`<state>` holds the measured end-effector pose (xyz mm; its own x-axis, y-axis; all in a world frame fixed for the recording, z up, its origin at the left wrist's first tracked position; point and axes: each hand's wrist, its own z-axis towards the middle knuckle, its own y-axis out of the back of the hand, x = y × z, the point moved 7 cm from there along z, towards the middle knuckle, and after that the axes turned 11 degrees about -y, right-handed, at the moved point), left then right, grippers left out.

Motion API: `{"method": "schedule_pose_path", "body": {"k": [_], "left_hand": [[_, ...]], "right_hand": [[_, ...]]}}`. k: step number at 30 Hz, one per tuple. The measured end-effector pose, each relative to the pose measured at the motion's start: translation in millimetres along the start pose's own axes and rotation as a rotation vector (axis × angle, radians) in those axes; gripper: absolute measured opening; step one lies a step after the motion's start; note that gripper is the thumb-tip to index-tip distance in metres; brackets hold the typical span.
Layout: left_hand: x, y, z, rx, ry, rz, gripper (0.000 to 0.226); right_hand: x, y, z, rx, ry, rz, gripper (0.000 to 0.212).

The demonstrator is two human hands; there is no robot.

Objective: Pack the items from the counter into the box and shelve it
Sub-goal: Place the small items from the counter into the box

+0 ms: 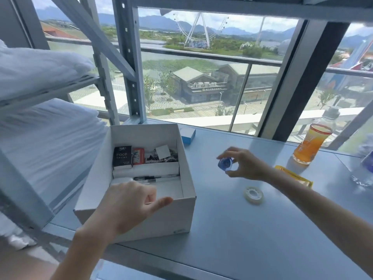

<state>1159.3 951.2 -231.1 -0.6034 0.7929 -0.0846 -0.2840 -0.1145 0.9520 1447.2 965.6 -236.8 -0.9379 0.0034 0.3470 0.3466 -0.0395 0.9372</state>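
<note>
A white open box stands on the grey counter at the left. Inside it lie a black tissue pack, a small red pack, a black pen and other small items. My left hand hovers over the box's near edge, fingers loosely curled and thumb out, holding nothing. Right of the box, above the counter, my right hand pinches a small round blue item. A roll of clear tape lies on the counter below that hand. A yellow packet lies partly behind my right forearm.
A small blue and white box sits behind the white box. A bottle of orange drink stands at the back right, and a clear glass thing at the right edge. Metal shelving with white bedding fills the left. A window runs behind the counter.
</note>
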Motion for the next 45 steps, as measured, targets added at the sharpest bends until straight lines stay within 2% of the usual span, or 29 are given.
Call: {"method": "schedule_pose_path", "body": {"k": [3, 5, 7, 11, 14, 17, 22, 26, 35, 40, 42, 45], "left_hand": [[18, 5, -12, 0.033, 0.002, -0.001, 0.081], [24, 5, -16, 0.046, 0.002, -0.001, 0.081], [25, 2, -19, 0.055, -0.015, -0.006, 0.078], [24, -3, -19, 0.068, -0.043, -0.014, 0.073], [22, -4, -18, 0.087, -0.078, -0.027, 0.076], [19, -6, -17, 0.115, -0.115, -0.037, 0.081], [16, -8, -14, 0.124, -0.154, -0.02, 0.071], [15, -9, -13, 0.105, -0.177, -0.022, 0.07], [16, -13, -13, 0.122, -0.17, -0.036, 0.074], [16, -10, -14, 0.114, -0.166, -0.016, 0.078], [15, -10, -15, 0.11, -0.153, -0.014, 0.083], [11, -6, -11, 0.067, -0.126, -0.031, 0.076]], "right_hand": [[65, 41, 26, -0.137, 0.167, 0.102, 0.045], [111, 44, 43, -0.122, 0.276, 0.129, 0.045], [153, 24, 61, -0.028, 0.362, 0.062, 0.044], [197, -50, 109, 0.212, 0.418, -0.311, 0.041], [200, -89, 139, 0.288, 0.403, -0.455, 0.043], [196, -108, 158, 0.256, 0.381, -0.512, 0.044], [193, -115, 168, 0.191, 0.366, -0.468, 0.047], [195, -117, 172, 0.088, 0.324, -0.533, 0.044], [191, -111, 170, 0.166, 0.183, -0.464, 0.063], [189, -91, 152, 0.112, 0.208, -0.408, 0.048], [183, -72, 138, 0.07, 0.222, -0.325, 0.042], [162, -34, 106, 0.023, 0.252, -0.146, 0.03]]}}
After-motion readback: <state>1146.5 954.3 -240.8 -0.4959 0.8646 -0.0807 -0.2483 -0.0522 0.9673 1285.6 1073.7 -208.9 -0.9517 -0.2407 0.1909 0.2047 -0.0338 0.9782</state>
